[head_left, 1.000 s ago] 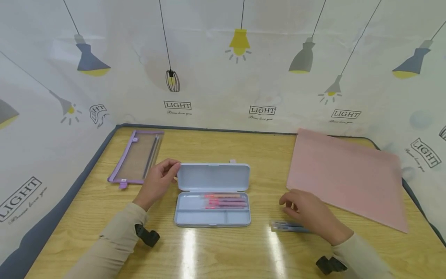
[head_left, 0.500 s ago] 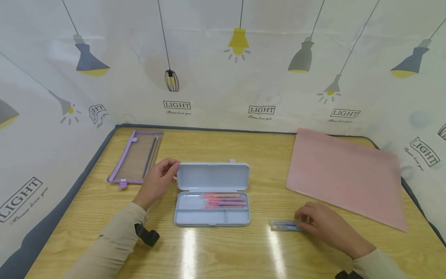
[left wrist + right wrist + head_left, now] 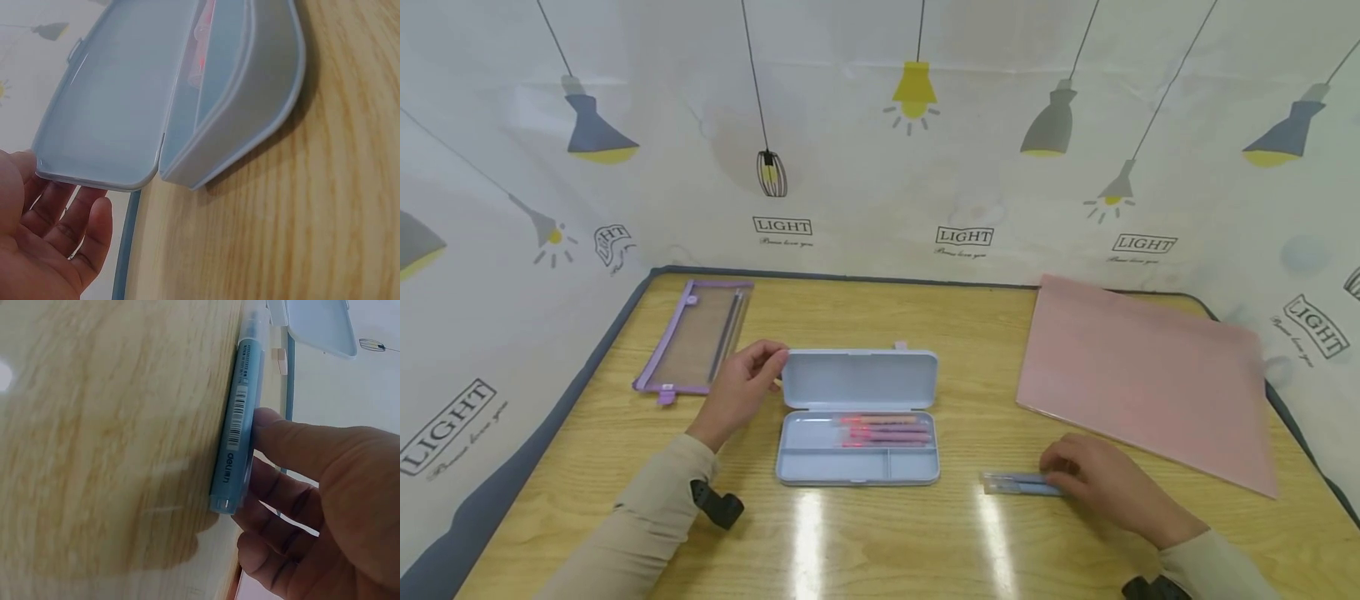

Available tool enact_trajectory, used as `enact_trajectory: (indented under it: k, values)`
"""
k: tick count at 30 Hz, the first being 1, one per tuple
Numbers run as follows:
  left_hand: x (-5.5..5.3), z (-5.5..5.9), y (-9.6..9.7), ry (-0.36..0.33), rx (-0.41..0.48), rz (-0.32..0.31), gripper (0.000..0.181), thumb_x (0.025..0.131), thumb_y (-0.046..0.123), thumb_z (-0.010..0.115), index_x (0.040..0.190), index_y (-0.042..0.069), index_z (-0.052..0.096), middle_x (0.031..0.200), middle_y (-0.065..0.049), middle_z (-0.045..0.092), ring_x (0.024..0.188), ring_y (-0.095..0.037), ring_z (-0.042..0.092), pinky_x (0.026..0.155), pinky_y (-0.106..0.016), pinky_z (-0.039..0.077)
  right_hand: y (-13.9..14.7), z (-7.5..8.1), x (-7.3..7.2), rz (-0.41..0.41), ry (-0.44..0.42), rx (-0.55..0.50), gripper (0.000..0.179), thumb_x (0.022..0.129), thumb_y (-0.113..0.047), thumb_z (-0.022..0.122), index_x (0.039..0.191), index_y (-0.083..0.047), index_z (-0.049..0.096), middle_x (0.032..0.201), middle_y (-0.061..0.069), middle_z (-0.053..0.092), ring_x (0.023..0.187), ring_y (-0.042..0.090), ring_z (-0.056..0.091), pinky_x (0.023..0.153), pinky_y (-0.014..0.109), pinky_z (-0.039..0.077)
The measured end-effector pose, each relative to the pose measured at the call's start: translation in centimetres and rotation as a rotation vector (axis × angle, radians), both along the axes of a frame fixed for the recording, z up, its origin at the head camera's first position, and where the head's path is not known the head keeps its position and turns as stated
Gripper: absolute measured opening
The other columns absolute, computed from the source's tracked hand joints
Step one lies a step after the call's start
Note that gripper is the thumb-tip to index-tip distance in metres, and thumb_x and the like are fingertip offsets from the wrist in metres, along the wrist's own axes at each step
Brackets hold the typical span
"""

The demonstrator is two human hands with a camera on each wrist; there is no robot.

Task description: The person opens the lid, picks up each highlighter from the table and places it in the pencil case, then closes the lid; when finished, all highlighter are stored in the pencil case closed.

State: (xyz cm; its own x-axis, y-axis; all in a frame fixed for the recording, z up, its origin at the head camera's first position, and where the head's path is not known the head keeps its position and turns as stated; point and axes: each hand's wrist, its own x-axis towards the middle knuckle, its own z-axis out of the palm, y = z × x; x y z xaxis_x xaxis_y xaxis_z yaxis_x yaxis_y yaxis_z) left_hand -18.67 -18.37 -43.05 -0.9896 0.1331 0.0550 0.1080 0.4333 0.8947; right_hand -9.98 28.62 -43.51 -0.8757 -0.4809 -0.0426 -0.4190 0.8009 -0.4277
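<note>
A light blue pencil case point(image 3: 831, 468) stands opened on the table, its lid point(image 3: 125, 94) tilted up at the back. My left hand point(image 3: 743, 385) holds the lid's upper left corner, thumb at the front and fingers behind. Several pink and peach pens point(image 3: 889, 437) lie in the long rear compartment; the two front compartments hold nothing. Right of the case lie blue marker pens point(image 3: 1018, 483) with clear caps, side by side. My right hand point(image 3: 1097, 483) pinches their right end between thumb and curled fingers. The right wrist view shows a barcode label on the nearer marker point(image 3: 237, 419).
At the back left lies a mesh pouch point(image 3: 696, 333) with purple edging and slim dark sticks in it. A large pink folder point(image 3: 1146, 383) lies at the right, behind my right hand. A lamp-printed sheet point(image 3: 850, 167) rises behind the table point(image 3: 880, 550).
My right hand has moved right and down, from above the blue markers to their right end, and its fingers have closed on them. The left hand stays at the lid.
</note>
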Motion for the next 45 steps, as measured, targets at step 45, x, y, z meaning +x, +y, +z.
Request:
enact_trajectory:
  k: [45]
  values:
    - [-0.3,-0.6,-0.3,0.047,0.0,-0.004,0.035,0.104,0.032,0.05,0.116,0.002,0.062,0.103,-0.016,0.067,0.089,-0.02,0.062,0.076,-0.036,0.059,-14.2,3.8,-1.9,0.281,0.226,0.053,0.003,0.092,-0.018,0.07,0.094,-0.016,0.067,0.088,-0.007,0.059,0.075,0.003,0.053,0.066,0.023,0.051]
